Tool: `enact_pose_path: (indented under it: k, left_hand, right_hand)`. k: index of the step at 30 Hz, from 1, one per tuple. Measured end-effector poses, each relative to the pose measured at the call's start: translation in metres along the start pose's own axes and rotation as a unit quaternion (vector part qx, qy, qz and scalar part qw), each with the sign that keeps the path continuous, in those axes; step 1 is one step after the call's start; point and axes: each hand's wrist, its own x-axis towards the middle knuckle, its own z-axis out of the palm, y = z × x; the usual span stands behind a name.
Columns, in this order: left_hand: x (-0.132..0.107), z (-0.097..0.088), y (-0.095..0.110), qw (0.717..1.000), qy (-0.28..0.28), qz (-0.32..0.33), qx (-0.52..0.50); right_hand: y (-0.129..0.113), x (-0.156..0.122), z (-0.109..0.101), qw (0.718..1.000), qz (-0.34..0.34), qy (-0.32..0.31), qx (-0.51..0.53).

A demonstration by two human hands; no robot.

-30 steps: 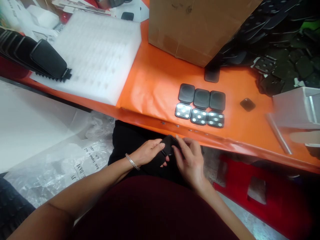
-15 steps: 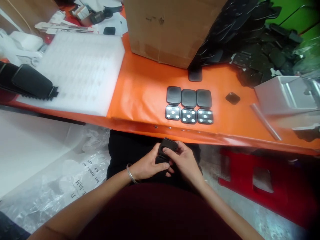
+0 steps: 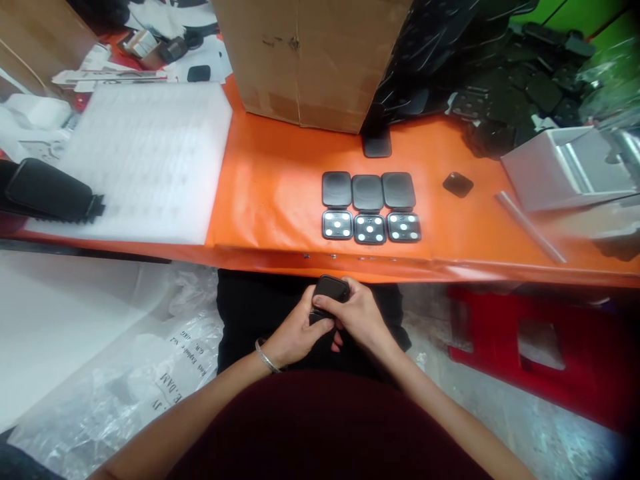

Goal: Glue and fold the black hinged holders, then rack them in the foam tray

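Both my hands grip a small black square case (image 3: 332, 287) over my lap, just below the table's front edge. My left hand (image 3: 294, 331) wraps its left and lower side, thumb lying across the bottom. The thumb of my right hand (image 3: 361, 311) presses on its face, with the fingers behind its right side. Part of the case is hidden by the hands. On the table ahead lie three opened black cases (image 3: 369, 193), side by side, each with a plain upper half and a lower half bearing several white dots.
A cardboard box (image 3: 310, 67) stands at the back of the orange table (image 3: 265, 193). White foam sheet (image 3: 150, 153) lies left, with a black strapped object (image 3: 50, 190) on it. At right are a dark square piece (image 3: 458, 185), a clear rod (image 3: 533, 227), a white box (image 3: 565, 167) and piled black parts (image 3: 520, 100).
The view has shifted slightly. My right thumb has moved a little left across the case, and its two parts look closer together.
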Motion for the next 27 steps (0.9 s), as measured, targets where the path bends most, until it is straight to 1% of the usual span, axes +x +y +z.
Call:
enact_pose_path:
  k: [5, 9, 13, 17, 19, 21, 24, 27]
  left_hand:
    - [-0.003, -0.001, -0.007, 0.999, 0.025, 0.023, 0.007]
    - [-0.005, 0.0, -0.011, 1.0, 0.012, 0.021, -0.007]
    - [-0.006, -0.002, -0.01, 0.999, -0.002, -0.011, -0.038]
    - [-0.005, -0.012, -0.005, 0.993, -0.02, -0.075, -0.086]
    - [-0.004, -0.017, -0.002, 0.994, -0.021, -0.088, -0.065]
    - [-0.004, -0.02, 0.002, 0.996, -0.028, -0.086, -0.016]
    - [-0.003, -0.02, 0.007, 0.994, -0.028, -0.091, 0.05]
    - [-0.003, -0.019, 0.009, 0.992, -0.017, -0.109, 0.058]
  right_hand:
    - [0.004, -0.002, -0.001, 1.0, -0.011, 0.001, 0.003]
    - [0.015, -0.005, -0.005, 0.999, -0.034, -0.003, 0.018]
    - [0.022, -0.003, -0.013, 0.999, -0.05, -0.011, 0.003]
    - [0.015, -0.001, -0.02, 0.994, -0.092, -0.03, -0.046]
    - [0.008, -0.001, -0.021, 0.991, -0.099, -0.032, -0.088]
    - [0.001, -0.001, -0.02, 0.986, -0.09, -0.044, -0.13]
    - [-0.005, 0.002, -0.017, 0.975, -0.105, -0.06, -0.187]
    - [-0.004, 0.004, -0.013, 0.967, -0.131, -0.058, -0.213]
